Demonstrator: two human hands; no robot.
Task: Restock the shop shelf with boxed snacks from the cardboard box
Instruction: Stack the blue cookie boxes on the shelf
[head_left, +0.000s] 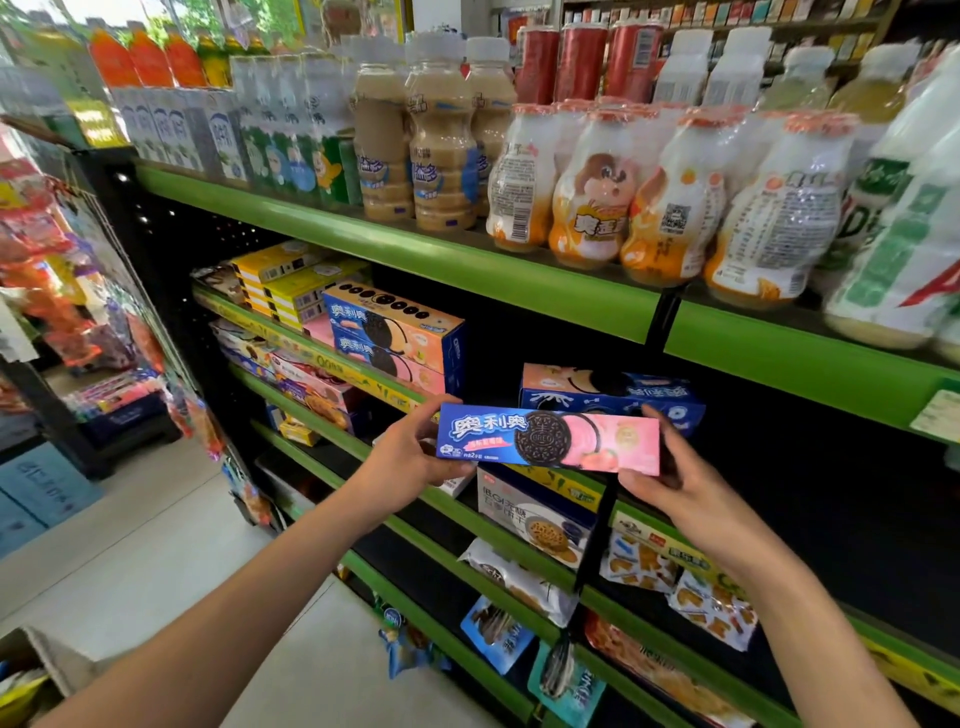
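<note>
- A long blue-and-pink Oreo box (548, 442) is held level, just below the middle of the view, in front of a green-edged shop shelf (519, 291), its printed face turned toward the camera.
- The left hand (410, 457) grips the blue end at the box's 9 o'clock, thumb curled over the top edge and fingers wrapped underneath.
- The right hand (675, 478) grips the pink end at 3 o'clock, fingers curled behind the box and thumb under its lower corner.
- Just behind the held box, toward 1 o'clock, a second blue Oreo box (613, 392) lies flat on the shelf; whether the two touch cannot be told.
- At 10 o'clock from the held box, two more Oreo boxes (395, 338) sit stacked on the same shelf level, with a stack of yellow boxes (296, 286) beyond them to the left.
- Below, at 6 o'clock, a white biscuit box (535, 514) and several bagged snacks (675, 577) stand on the lower shelves.
- Above, at 12 o'clock, the top shelf holds white-and-orange drink bottles (670, 197) and, to their left, beige milk-tea bottles (441, 140).
- At 7 o'clock, in the bottom-left corner, the edge of a cardboard box (47, 660) sits on the pale floor; its contents are too blurred to name.
</note>
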